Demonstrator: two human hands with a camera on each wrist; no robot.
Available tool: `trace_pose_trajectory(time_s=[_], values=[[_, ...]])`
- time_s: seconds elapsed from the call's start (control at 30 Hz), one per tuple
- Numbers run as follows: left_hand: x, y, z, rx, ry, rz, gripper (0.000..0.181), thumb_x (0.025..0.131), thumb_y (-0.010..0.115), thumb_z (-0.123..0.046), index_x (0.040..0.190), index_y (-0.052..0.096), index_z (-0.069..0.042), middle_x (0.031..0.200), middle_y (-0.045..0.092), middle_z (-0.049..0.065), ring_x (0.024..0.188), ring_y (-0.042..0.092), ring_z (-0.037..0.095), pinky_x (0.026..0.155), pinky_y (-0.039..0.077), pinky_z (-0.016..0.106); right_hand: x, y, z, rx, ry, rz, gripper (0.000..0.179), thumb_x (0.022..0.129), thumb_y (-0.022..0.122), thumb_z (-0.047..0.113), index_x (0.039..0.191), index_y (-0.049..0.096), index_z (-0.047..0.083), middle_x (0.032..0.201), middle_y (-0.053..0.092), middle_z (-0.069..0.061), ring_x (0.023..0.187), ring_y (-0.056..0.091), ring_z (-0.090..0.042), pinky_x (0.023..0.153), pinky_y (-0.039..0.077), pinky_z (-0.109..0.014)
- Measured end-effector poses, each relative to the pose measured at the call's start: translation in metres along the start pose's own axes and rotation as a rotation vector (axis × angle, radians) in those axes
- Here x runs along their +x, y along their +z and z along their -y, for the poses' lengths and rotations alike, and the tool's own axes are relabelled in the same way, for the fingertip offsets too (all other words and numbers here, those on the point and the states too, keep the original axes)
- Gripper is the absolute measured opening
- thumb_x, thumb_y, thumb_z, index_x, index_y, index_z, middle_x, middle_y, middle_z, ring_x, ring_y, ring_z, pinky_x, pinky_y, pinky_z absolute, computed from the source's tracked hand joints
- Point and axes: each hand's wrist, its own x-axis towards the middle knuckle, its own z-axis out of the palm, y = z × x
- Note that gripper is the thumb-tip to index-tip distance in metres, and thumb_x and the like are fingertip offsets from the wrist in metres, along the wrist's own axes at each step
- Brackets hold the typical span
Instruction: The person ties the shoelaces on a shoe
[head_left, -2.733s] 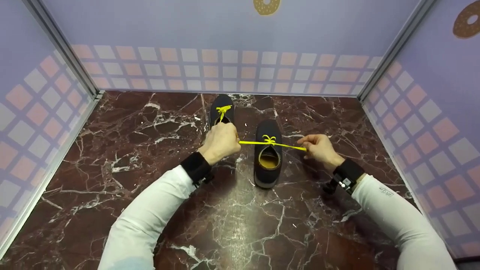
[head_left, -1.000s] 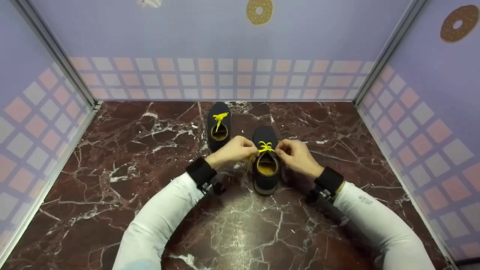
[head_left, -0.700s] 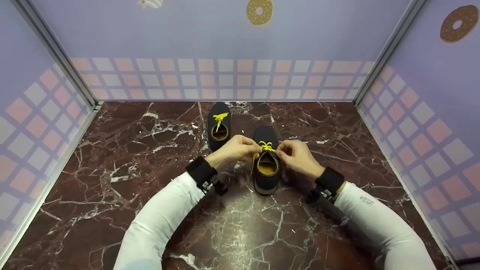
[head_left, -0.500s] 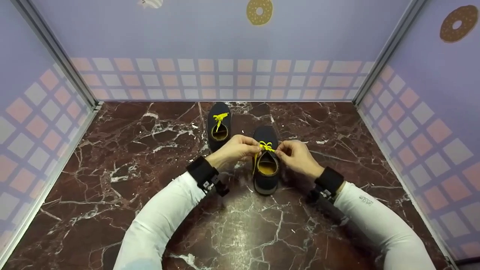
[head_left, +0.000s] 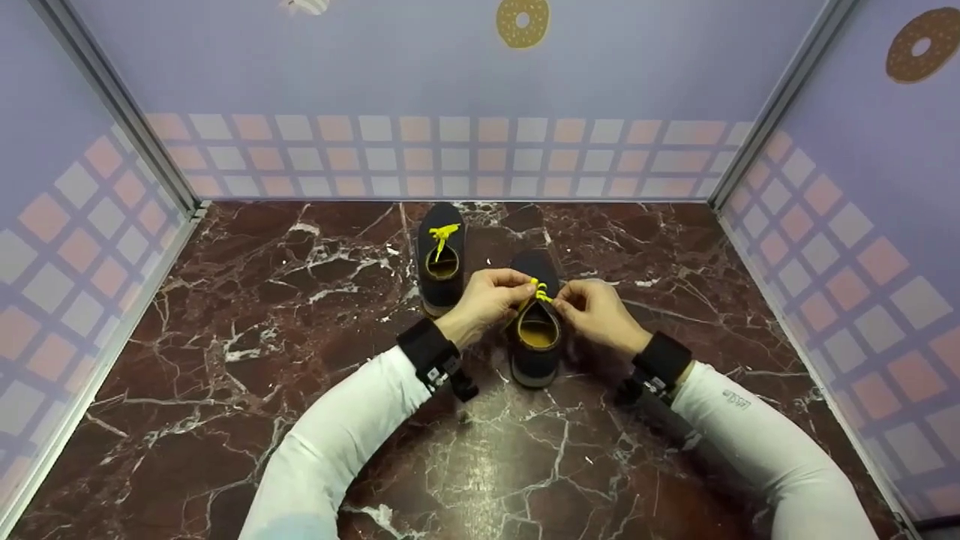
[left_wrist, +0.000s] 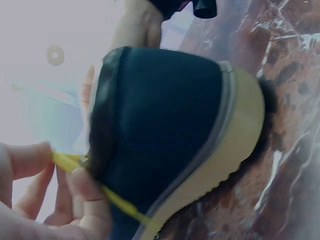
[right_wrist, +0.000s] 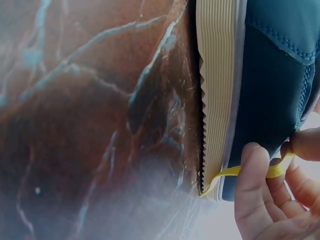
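Note:
A dark shoe (head_left: pixel 536 367) with a pale sole stands on the floor, its toe pointing away from me. My left hand (head_left: pixel 491 300) pinches one yellow shoelace (left_wrist: pixel 117 200) between thumb and fingertips over the shoe's tongue; the lace's tail hangs down the side in the left wrist view. On the other side, my right hand (head_left: pixel 600 311) pinches the lace's other end close to the eyelets, and in the right wrist view that yellow end drops past the thumb to the sole (right_wrist: pixel 217 100). Part of the lacing is hidden behind the left fingers.
A second dark shoe (head_left: pixel 442 289), its yellow lace (head_left: pixel 444 234) tied, stands to the left and a little farther back. The marble-patterned floor (head_left: pixel 300 360) is bounded by a lilac back wall (head_left: pixel 375 67) and side walls.
Both hands came in from holding the lace ends stretched wide apart to pinching close at the shoe. Lately the left hand has moved right, over the lacing; the right hand has hardly moved.

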Motion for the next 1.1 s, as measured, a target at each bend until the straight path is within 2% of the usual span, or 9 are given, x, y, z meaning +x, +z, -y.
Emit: trace_pose_trajectory(time_s=[0.1,0.17,0.33,0.47,0.57,0.73,0.83,0.93,1.1], values=[[0.000,0.007,0.004,0.029,0.067,-0.081,0.017,0.102,0.081,-0.010,0.115,0.084,0.000,0.087,0.076,-0.008,0.071,0.063,0.007,0.062,0.051,0.020,0.000,0.000,0.000,-0.011,-0.002,0.000,0.013,0.104,0.076,0.009,0.093,0.079,0.005,0.079,0.074,-0.007,0.062,0.058,-0.005,0.061,0.046,-0.018],[-0.001,0.011,0.007,0.035,0.117,-0.120,0.016,0.101,0.081,-0.008,0.112,0.084,0.002,0.089,0.080,-0.004,0.072,0.065,0.006,0.064,0.053,0.019,0.000,0.001,-0.001,-0.015,-0.005,-0.001,0.012,0.104,0.077,0.008,0.092,0.080,0.005,0.079,0.075,-0.008,0.062,0.058,-0.004,0.062,0.046,-0.018],[0.001,0.018,0.013,0.061,0.205,-0.169,0.016,0.099,0.082,-0.006,0.110,0.084,0.006,0.097,0.087,0.008,0.079,0.070,0.001,0.074,0.056,0.015,0.000,0.001,-0.002,-0.006,-0.004,-0.003,0.012,0.103,0.077,0.007,0.092,0.080,0.004,0.081,0.077,-0.011,0.061,0.059,-0.002,0.062,0.047,-0.017],[0.003,0.019,0.014,0.077,0.217,-0.198,0.018,0.097,0.085,-0.006,0.109,0.083,0.007,0.096,0.087,0.011,0.077,0.070,0.001,0.072,0.056,0.015,-0.001,-0.002,-0.002,0.027,0.016,0.005,0.008,0.102,0.077,0.006,0.097,0.081,0.002,0.085,0.080,-0.014,0.062,0.062,-0.003,0.062,0.050,-0.017],[0.003,0.019,0.014,0.055,0.201,-0.191,0.023,0.096,0.084,-0.005,0.116,0.082,0.007,0.098,0.087,0.015,0.077,0.072,0.002,0.071,0.057,0.015,-0.003,-0.005,-0.001,0.034,0.023,0.009,0.007,0.100,0.078,0.005,0.101,0.084,0.000,0.091,0.081,-0.016,0.068,0.065,-0.005,0.065,0.052,-0.016],[0.002,0.018,0.012,0.115,0.199,-0.196,0.027,0.100,0.082,-0.007,0.124,0.082,0.006,0.108,0.087,0.019,0.078,0.070,0.000,0.069,0.055,0.014,-0.007,-0.010,0.000,-0.070,-0.023,-0.036,0.010,0.098,0.083,0.010,0.105,0.088,0.004,0.096,0.080,-0.013,0.076,0.064,-0.006,0.072,0.050,-0.020],[0.001,0.018,0.012,0.163,0.211,-0.210,0.020,0.102,0.082,-0.010,0.117,0.086,0.002,0.105,0.088,0.015,0.076,0.068,-0.001,0.069,0.054,0.013,-0.009,-0.011,-0.001,-0.120,-0.037,-0.068,0.009,0.097,0.086,0.014,0.103,0.090,0.008,0.092,0.080,-0.010,0.071,0.059,-0.005,0.069,0.046,-0.022],[0.002,0.018,0.012,0.155,0.210,-0.210,0.017,0.103,0.081,-0.011,0.113,0.086,0.001,0.095,0.086,0.009,0.071,0.065,0.001,0.064,0.052,0.015,-0.011,-0.011,-0.001,-0.119,-0.032,-0.074,0.008,0.098,0.086,0.016,0.103,0.090,0.010,0.085,0.083,-0.006,0.064,0.056,-0.002,0.064,0.043,-0.021],[0.003,0.018,0.013,0.139,0.208,-0.214,0.017,0.104,0.079,-0.011,0.111,0.086,0.003,0.083,0.080,-0.002,0.065,0.062,0.001,0.057,0.049,0.015,-0.013,-0.010,0.000,-0.097,-0.028,-0.103,0.007,0.098,0.086,0.014,0.102,0.090,0.011,0.090,0.087,-0.005,0.070,0.068,-0.004,0.067,0.048,-0.016]])
